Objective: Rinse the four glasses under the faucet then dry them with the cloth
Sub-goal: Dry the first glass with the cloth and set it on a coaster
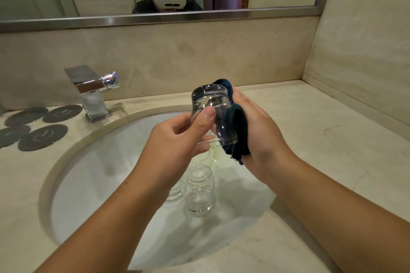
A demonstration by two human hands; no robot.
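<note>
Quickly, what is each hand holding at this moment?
Left hand: grips the clear drinking glass.
Right hand: holds the dark blue cloth against it.

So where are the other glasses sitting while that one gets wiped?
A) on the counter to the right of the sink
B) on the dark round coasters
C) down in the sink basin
C: the other glasses sit in the sink basin, below the glass that the left hand grips while the right hand holds the cloth against it.
</note>
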